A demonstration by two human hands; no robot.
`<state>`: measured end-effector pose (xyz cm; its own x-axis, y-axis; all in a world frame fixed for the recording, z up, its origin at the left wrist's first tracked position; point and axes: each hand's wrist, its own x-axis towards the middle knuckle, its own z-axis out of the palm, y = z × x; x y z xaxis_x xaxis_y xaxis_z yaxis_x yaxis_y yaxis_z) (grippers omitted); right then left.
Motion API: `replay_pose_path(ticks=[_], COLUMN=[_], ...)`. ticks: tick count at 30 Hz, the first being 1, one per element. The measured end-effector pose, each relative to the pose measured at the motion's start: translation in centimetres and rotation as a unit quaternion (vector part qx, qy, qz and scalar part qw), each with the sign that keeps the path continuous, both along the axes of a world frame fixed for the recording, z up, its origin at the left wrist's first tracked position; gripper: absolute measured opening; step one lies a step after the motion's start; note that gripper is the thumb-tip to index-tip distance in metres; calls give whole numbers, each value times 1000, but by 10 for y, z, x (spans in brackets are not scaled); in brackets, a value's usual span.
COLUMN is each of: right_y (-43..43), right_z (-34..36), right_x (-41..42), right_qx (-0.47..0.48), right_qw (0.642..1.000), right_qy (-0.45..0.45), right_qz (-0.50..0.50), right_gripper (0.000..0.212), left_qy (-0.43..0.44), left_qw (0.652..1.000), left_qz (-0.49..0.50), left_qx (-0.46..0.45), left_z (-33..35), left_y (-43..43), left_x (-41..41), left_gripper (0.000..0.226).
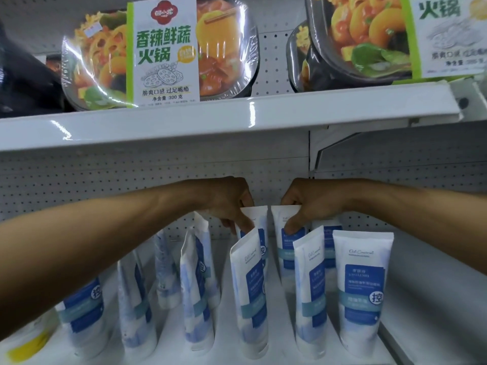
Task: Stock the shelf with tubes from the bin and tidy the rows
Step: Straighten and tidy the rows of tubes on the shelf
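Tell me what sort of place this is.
Most likely a shop aisle: white metal shelving with a pegboard back, rows of identical blue-and-white tubes standing below, and shrink-wrapped hotpot bowls displayed above.

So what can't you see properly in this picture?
All in the head view:
- Bin: outside the frame.
- Fingers of the left hand and right hand: partly behind the left back tube and right back tube they pinch.
- Leftmost tube: top covered by the left forearm.
- Small print on tubes: blurred.
- Yellow item: cut by the bottom-left corner.
- Right hot pot pack: cropped by the top edge.
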<state>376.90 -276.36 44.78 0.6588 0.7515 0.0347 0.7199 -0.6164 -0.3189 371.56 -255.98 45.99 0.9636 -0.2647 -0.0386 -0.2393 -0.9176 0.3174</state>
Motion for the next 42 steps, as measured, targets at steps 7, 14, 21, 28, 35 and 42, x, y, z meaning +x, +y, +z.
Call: replay_pose_path(ticks=[7, 14, 21, 28, 35, 42], right_y=[1, 0, 1, 7, 35, 58], right_z=[-2, -3, 0, 17, 21, 7], right_x=[1, 1, -1, -6, -12, -7], right_qx=[5, -3, -12, 14, -33, -71], right_qw=[1000, 1000, 1000, 999, 998, 996], right_qy=[4, 6, 5, -8, -11, -18], right_qz=[3, 4, 8, 31, 57, 55], right_gripper=[14, 11, 18, 34, 41, 23], left_qy=[-1, 13, 21, -44, 52, 51], left_qw=[1000, 1000, 1000, 999, 998, 994], left_qz=[-4, -3, -5, 0, -9, -14], left_qx=[-9, -11, 15, 21, 44, 92], left_z=[-1, 0, 0, 26, 35, 6], left_y=[-4, -4, -6, 13, 60, 62], left_x=[3, 0, -2, -21, -50, -37], left_gripper=[26, 25, 33, 26, 47, 25])
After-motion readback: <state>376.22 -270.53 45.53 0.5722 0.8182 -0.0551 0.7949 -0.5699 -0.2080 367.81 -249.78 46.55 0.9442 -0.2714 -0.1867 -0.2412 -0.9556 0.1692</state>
